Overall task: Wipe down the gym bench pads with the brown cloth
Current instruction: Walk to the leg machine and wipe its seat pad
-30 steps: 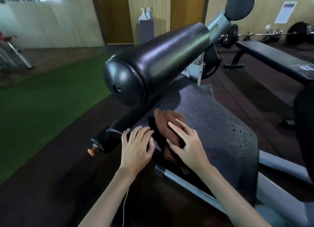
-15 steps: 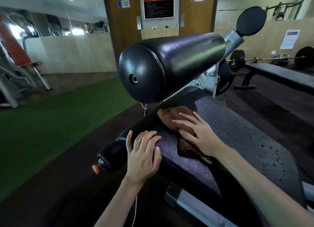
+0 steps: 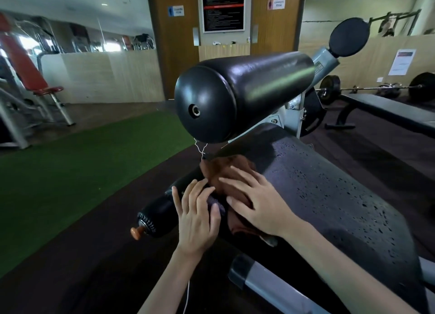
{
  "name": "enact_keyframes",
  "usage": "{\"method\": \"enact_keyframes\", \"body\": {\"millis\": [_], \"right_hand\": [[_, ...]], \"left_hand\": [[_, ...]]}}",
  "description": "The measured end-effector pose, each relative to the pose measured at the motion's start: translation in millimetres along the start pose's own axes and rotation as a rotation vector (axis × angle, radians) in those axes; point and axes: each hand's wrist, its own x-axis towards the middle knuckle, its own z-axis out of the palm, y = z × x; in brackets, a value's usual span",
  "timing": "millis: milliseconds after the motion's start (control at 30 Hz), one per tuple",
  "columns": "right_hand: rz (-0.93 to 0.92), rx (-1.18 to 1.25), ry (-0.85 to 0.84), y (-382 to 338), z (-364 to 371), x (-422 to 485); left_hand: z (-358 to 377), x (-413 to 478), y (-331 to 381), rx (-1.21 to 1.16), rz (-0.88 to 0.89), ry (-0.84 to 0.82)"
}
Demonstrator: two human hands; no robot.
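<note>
Since the right hand [image 3: 256, 205] is pressing flat-fingered on the brown cloth [image 3: 221, 170], left hand [image 3: 196, 216] flat beside it, the droplet-covered pad [image 3: 329, 196] runs off rightward.

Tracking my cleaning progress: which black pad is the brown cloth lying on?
The flat seat pad speckled with droplets, below the big roller pad; the right hand presses the brown cloth onto it.

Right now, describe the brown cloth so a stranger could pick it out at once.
Find the big black cylindrical roller pad; under its near end lies a flat dark bench pad speckled with droplets. At that pad's left edge, the crumpled brown cloth lies under the flat right hand, beside the left hand. It is the only soft brown thing among black padding.
</note>
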Motion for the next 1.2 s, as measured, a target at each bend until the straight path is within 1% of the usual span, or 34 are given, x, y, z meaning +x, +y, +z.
{"method": "enact_keyframes", "body": {"millis": [67, 133, 200, 300, 367, 400, 467, 567, 633, 700, 733, 833, 933, 1000, 1200], "right_hand": [[-0.091, 0.069, -0.094, 11, -12, 0], [-0.112, 0.117, -0.137, 29, -17, 14], [-0.010, 0.117, -0.099, 42, -14, 34], [0.255, 0.066, -0.023, 44, -2, 56], [0.325, -0.009, -0.012, 32, 2, 57], [0.307, -0.037, -0.012, 24, 4, 53], [0.184, -0.042, -0.010, 12, 6, 37], [-0.015, 0.042, -0.049, 7, -3, 11], [-0.074, 0.107, -0.113, 15, -13, 6], [-0.060, 0.146, -0.144, 31, -17, 11], [-0.030, 0.146, -0.133, 40, -18, 15], [0.131, 0.107, -0.057, 61, -17, 22], [0.255, 0.031, -0.016, 57, -14, 18], [0.265, -0.014, -0.013, 47, -14, 8], [0.160, -0.025, -0.094, 45, -21, -19]], "left_hand": [[0, -3, 0, -0.018, -0.058, -0.010], [1, -4, 0, -0.019, -0.090, -0.034], [1, -3, 0, -0.011, -0.104, -0.062], [0, -3, 2, -0.002, -0.127, -0.094], [-1, -4, 3, 0.000, -0.140, -0.117], [-1, -4, 3, 0.003, -0.143, -0.131], [-3, -4, 4, 0.022, -0.141, -0.156], [-9, -3, 3, 0.062, -0.118, -0.207], [-14, -1, 1, 0.082, -0.077, -0.243], [-19, 3, -1, 0.089, -0.025, -0.276], [-21, 5, -2, 0.097, 0.010, -0.288], [-23, 10, -1, 0.131, 0.090, -0.303], [-23, 10, 4, 0.146, 0.086, -0.298], [-25, 11, 7, 0.171, 0.083, -0.299], [-25, 41, 27, 0.343, 0.048, -0.334]]}}
